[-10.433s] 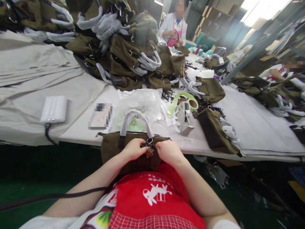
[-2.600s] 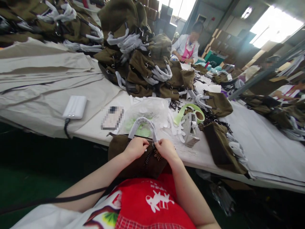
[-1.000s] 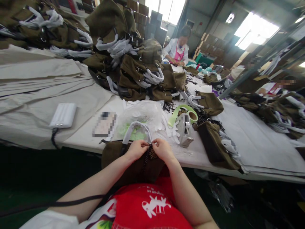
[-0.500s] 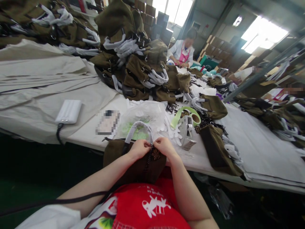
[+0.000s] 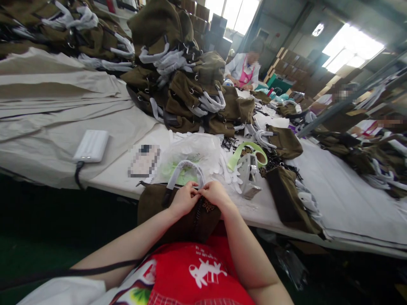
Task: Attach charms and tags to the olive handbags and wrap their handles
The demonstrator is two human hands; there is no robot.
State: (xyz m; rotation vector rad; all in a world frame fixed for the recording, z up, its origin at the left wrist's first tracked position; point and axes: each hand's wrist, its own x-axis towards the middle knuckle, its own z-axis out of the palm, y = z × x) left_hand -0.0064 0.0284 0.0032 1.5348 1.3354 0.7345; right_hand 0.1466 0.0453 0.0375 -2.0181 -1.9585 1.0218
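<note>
Fingers [image 5: 194, 191] pinched together, left hand [image 5: 182, 200] and right hand [image 5: 216, 193] meet atop the bag [image 5: 151, 205] (what they grip is hidden). It's at the edge of the table [image 5: 110, 178], before clear plastic [image 5: 203, 146] with green pieces [image 5: 180, 174] showing through.

Bright windows [image 5: 234, 16] rise above a green floor [image 5: 28, 243].

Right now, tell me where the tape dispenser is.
In the head view, the tape dispenser sits on the table right of centre, to the right of the right hand, between white strips and a brown bag.
</note>
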